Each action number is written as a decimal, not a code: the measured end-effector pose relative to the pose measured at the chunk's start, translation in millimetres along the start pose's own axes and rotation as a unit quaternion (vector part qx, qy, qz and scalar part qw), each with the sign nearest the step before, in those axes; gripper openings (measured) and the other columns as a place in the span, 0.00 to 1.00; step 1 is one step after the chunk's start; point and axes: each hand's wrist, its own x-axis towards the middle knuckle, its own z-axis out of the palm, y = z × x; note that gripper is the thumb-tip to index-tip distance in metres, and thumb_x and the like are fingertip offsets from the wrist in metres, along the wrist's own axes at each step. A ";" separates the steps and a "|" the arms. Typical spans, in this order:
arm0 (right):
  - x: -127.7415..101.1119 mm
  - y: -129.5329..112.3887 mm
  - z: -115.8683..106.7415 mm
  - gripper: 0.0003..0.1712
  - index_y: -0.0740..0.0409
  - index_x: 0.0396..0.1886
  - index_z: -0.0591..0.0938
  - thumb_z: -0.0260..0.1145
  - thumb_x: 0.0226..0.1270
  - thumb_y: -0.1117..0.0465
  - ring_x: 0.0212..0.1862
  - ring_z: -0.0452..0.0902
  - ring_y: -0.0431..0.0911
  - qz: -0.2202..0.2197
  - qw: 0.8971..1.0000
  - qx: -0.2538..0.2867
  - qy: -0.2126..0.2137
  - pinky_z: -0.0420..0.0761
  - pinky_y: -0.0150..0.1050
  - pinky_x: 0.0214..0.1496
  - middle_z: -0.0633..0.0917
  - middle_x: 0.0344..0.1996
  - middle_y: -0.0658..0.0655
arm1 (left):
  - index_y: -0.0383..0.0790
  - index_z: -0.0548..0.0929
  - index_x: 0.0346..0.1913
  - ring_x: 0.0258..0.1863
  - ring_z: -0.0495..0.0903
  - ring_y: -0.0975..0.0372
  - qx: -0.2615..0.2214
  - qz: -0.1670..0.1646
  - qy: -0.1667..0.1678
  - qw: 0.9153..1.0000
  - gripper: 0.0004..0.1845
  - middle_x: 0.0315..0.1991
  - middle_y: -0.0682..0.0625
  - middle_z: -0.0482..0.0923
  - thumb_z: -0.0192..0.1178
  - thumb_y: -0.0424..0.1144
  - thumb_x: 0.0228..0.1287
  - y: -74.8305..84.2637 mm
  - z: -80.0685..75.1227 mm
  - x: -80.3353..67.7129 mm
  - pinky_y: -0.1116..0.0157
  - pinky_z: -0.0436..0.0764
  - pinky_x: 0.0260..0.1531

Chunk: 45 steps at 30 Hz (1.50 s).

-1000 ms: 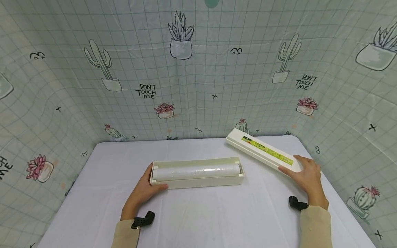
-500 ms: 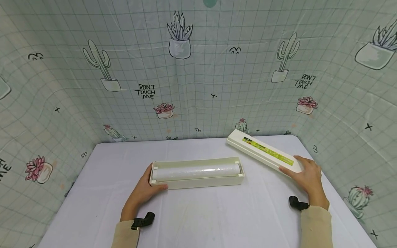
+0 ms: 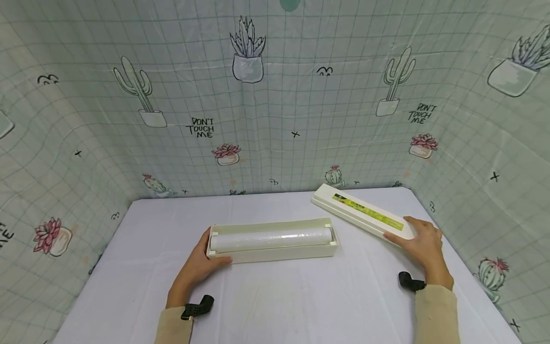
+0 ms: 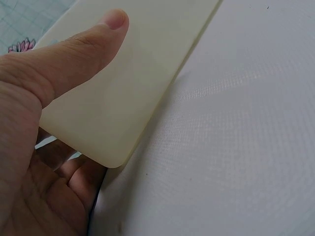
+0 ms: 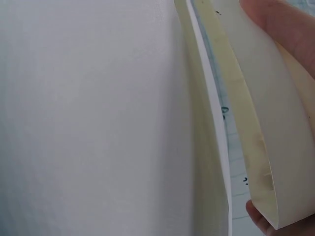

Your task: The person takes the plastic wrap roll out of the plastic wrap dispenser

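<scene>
A long cream plastic box (image 3: 283, 253) lies uncovered on the table, with a white, shiny roll of cling film (image 3: 270, 240) inside. At the box's left end my left hand (image 3: 199, 260) grips it, thumb on the near wall. That thumb (image 4: 86, 56) shows against the smooth wall in the left wrist view, fingers passing behind the end. To the right, my right hand (image 3: 425, 246) holds the long white lid (image 3: 363, 220) by its near end. The lid slants toward the back and bears a yellow-green label (image 3: 367, 211). Its hollow edge (image 5: 246, 128) shows in the right wrist view.
A white cloth covers the table (image 3: 275, 301). Grid-patterned fabric (image 3: 275, 110) printed with cacti rises behind it and along both sides. Black wrist cameras sit on the left wrist (image 3: 197, 307) and right wrist (image 3: 411, 282).
The lid's far end has come slightly lower and nearer, with my right hand still on it. My left hand and the box have stayed in place.
</scene>
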 end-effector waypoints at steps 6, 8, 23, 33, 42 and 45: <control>-0.6 -1.2 1.6 0.57 0.66 0.73 0.70 0.74 0.57 0.31 0.66 0.55 0.77 0.012 1.000 -0.004 -0.017 0.58 0.72 0.56 0.68 0.67 0.80 | 0.43 0.48 0.83 0.58 0.74 0.52 0.009 -0.003 -0.001 1.000 0.59 0.67 0.40 0.71 0.78 0.43 0.57 0.1 -0.2 0.1 0.50 0.72 0.62; -0.4 -1.7 1.5 0.57 0.66 0.73 0.69 0.73 0.58 0.31 0.66 0.55 0.77 0.015 1.000 -0.005 -0.023 0.58 0.72 0.56 0.67 0.67 0.80 | 0.42 0.48 0.83 0.58 0.74 0.52 0.006 -0.003 -0.003 1.000 0.59 0.68 0.40 0.71 0.78 0.42 0.57 0.0 -0.2 0.4 0.50 0.72 0.62; 2.4 -2.5 -1.1 0.55 0.68 0.74 0.68 0.75 0.59 0.35 0.67 0.58 0.75 0.000 0.998 0.003 -0.061 0.57 0.69 0.60 0.68 0.68 0.81 | 0.43 0.49 0.83 0.57 0.74 0.53 0.002 0.003 -0.001 1.000 0.58 0.66 0.40 0.72 0.78 0.41 0.57 -1.7 -1.5 2.4 0.51 0.73 0.61; 2.3 -4.9 -0.1 0.57 0.68 0.74 0.67 0.75 0.58 0.34 0.66 0.59 0.77 0.014 0.997 -0.013 -0.079 0.58 0.71 0.60 0.66 0.68 0.82 | 0.45 0.49 0.83 0.60 0.74 0.52 -0.002 -0.007 -0.001 1.000 0.58 0.68 0.41 0.71 0.78 0.42 0.57 0.0 -3.6 1.6 0.50 0.72 0.62; 1.5 -0.5 1.4 0.59 0.69 0.76 0.65 0.73 0.59 0.32 0.68 0.56 0.77 0.022 0.996 -0.006 -0.086 0.57 0.72 0.60 0.65 0.70 0.81 | 0.45 0.47 0.84 0.62 0.74 0.50 0.003 -0.007 -0.006 1.000 0.59 0.70 0.40 0.70 0.78 0.44 0.58 0.4 -3.8 2.6 0.47 0.72 0.63; 1.6 -0.6 0.7 0.59 0.69 0.76 0.65 0.73 0.59 0.32 0.68 0.57 0.76 0.021 0.996 -0.006 -0.086 0.57 0.71 0.60 0.65 0.70 0.81 | 0.45 0.48 0.84 0.62 0.74 0.50 0.001 -0.008 -0.006 1.000 0.59 0.70 0.40 0.70 0.78 0.44 0.58 0.0 -3.8 2.8 0.47 0.71 0.63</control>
